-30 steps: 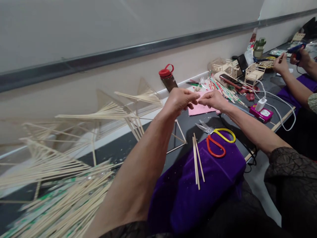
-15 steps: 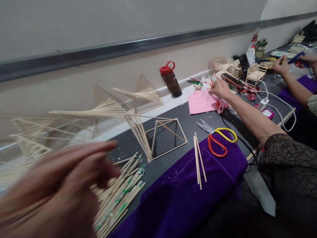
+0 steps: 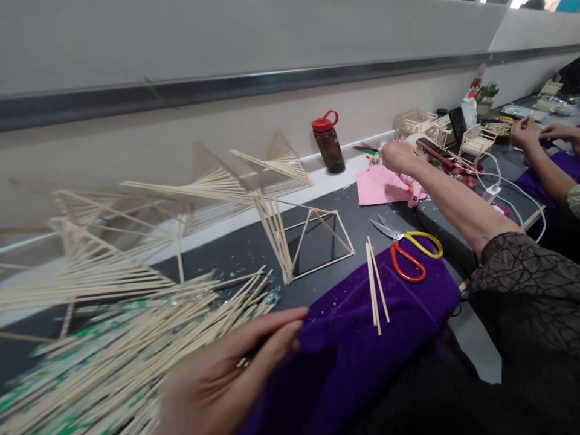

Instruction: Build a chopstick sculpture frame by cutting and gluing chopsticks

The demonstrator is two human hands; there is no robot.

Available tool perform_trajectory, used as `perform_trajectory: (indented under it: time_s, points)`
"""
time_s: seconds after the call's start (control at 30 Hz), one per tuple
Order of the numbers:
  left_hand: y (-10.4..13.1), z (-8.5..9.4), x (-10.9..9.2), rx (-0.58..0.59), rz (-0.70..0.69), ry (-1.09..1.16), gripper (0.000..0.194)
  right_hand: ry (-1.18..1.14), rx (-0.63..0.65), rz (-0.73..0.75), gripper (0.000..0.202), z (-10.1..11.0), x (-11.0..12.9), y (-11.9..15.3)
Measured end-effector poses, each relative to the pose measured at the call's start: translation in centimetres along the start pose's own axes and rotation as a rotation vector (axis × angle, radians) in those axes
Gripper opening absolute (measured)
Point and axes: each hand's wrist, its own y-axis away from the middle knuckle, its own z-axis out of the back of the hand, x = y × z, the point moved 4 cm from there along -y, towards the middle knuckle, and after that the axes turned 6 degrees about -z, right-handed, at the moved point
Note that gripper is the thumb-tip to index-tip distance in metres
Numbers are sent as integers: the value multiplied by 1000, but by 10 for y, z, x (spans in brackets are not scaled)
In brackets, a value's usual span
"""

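We judge the work to be partway along. Several fan-shaped stick pieces look joined already, lined up from the left edge to the centre of the frame. Near the centre, a stick frame sits on the desk, with a square base and a row of slanted sticks along its left side; its other sides look sparse, so we take it to be unfinished. Much material is left loose: a large heap of sticks fills the lower left, and three loose sticks lie on the purple cloth right of centre, just beside the scissors, whose blades are parted.

Our left hand is at the bottom centre, between the heap and the cloth, fingers stretched toward the right, with the thumb close to the forefinger; we cannot tell whether anything is pinched there. Our right arm reaches from the right edge up toward the upper right, and the right hand is bent down at the far side of the pink sheet, its fingers curled in. Blur and the hand itself hide what, if anything, it grips.
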Motion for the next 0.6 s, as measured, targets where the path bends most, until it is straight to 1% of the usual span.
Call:
perform_trajectory:
  time_s: [0.03, 0.07, 0.1, 0.13, 0.17, 0.2, 0.23, 0.3, 0.37, 0.43, 0.47, 0.5, 0.6]
  points:
    - [-19, -12, -34, 91, -30, 54, 29, 21, -39, 3, 24, 3, 1, 0]
    - [-34, -23, -63, 183, -51, 104, 27, 29, -65, 9, 26, 6, 2, 2]
    - [-45, -30, -85, 199, -61, 145, 25, 26, -78, 12, 28, 10, 2, 4]
    - [-52, -35, -99, 203, -47, 173, 26, 19, -86, 15, 28, 14, 2, 7]
    - [-56, -41, -107, 220, -27, 194, 27, 5, -94, 22, 28, 19, 2, 13]
    - [-57, -47, -109, 261, -12, 203, 28, -21, -102, 35, 26, 23, 3, 20]
    - [-57, -52, -107, 287, 8, 206, 30, -60, -103, 59, 25, 26, 5, 30]
    - [-54, -63, -97, 338, 40, 206, 32, -172, -65, 147, 24, 28, 13, 58]
    - [-51, -73, -90, 392, 52, 206, 32, -281, 86, 286, 21, 20, 25, 94]
    - [-50, -83, -88, 426, 42, 202, 31, -331, 258, 470, 16, 8, 39, 135]
    - [-50, -87, -90, 439, 28, 198, 31, -325, 310, 551, 16, 2, 45, 155]
    - [-51, -92, -92, 449, 9, 195, 30, -275, 337, 611, 16, -5, 49, 173]
    - [-50, -102, -97, 477, -54, 186, 29, -78, 345, 752, 19, -25, 59, 213]
